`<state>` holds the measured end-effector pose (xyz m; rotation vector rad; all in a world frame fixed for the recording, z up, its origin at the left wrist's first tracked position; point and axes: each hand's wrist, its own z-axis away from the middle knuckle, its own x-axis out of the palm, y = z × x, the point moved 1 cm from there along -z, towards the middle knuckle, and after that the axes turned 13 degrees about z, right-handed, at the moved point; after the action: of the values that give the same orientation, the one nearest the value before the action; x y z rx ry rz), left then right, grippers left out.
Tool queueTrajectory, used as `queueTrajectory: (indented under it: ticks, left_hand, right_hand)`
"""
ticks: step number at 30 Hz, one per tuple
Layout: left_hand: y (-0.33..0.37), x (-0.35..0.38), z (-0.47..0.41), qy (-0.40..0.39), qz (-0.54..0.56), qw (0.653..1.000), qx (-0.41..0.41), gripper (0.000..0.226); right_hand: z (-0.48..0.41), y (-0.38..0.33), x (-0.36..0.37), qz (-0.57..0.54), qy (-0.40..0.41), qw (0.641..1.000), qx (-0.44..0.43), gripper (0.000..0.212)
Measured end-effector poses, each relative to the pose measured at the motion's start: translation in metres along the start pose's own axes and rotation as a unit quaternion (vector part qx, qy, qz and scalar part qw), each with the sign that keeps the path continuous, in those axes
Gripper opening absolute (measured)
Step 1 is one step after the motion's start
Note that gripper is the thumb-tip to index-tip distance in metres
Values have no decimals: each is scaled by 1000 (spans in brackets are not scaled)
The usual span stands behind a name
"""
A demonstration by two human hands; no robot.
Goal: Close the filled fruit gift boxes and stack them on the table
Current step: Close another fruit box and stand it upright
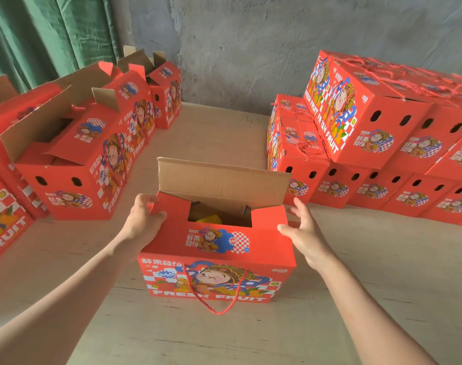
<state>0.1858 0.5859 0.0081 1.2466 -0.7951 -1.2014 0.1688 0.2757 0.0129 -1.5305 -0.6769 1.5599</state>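
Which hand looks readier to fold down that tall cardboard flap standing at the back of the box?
Probably the right hand: it is open, holding nothing, beside the right end of the upright flap. The left hand is busy gripping the front flap.

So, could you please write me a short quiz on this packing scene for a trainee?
1. True or false: the back flap of the middle box stands upright.
2. The closed boxes are stacked: A on the person's right; B on the person's left; C on the floor.
3. Which hand grips a corner of the middle box?

Key: 1 true; 2 A; 3 the left hand.
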Motion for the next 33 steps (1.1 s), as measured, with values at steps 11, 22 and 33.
queueTrajectory:
  ticks: [11, 22, 33]
  left_hand:
    - [-7, -2, 15, 15, -5, 980, 197, 101]
    - [4, 5, 21, 4, -202, 925, 320, 48]
    - [39, 1, -37, -252, -503, 797, 222, 107]
  right_hand:
    - [-12, 6, -11, -14, -119, 990, -72, 49]
    - [1, 5, -16, 90, -110, 978, -151, 42]
    - [-4, 8, -15, 234, -78, 947, -206, 34]
